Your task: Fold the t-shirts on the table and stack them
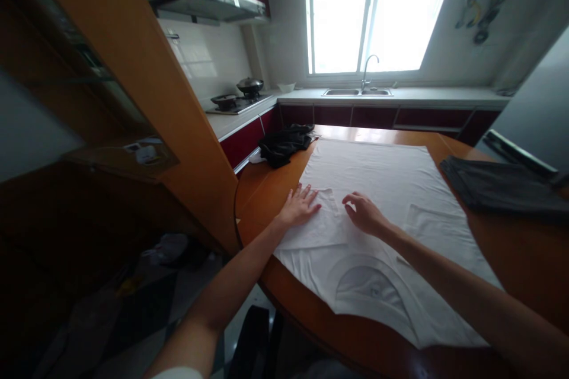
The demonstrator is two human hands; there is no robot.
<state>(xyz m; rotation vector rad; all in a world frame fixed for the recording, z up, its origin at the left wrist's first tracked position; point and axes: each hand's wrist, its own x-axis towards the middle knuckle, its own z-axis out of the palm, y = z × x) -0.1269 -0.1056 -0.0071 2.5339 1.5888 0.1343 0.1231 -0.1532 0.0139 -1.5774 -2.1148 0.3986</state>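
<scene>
White shirt point(373, 251) lies flat on worktop point(262, 189), neck near | left hand point(299, 208): fingers spread on folded sleeve point(328, 202), likely so it lies smooth | right hand point(365, 214): fingers bent, pinching nothing

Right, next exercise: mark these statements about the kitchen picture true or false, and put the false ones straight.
1. The left hand lies palm down on the white shirt. True.
2. The right hand is gripping the black cloth. False: the right hand is at the shirt, its fingers bent; the black cloth lies in a heap by the table's left edge.
3. The dark grey folded cloth lies to the right of the shirt. True.
4. The shirt's neckline points toward the window. False: the neckline is at the near end, toward the person.
5. The tap stands at the sink. True.
</scene>
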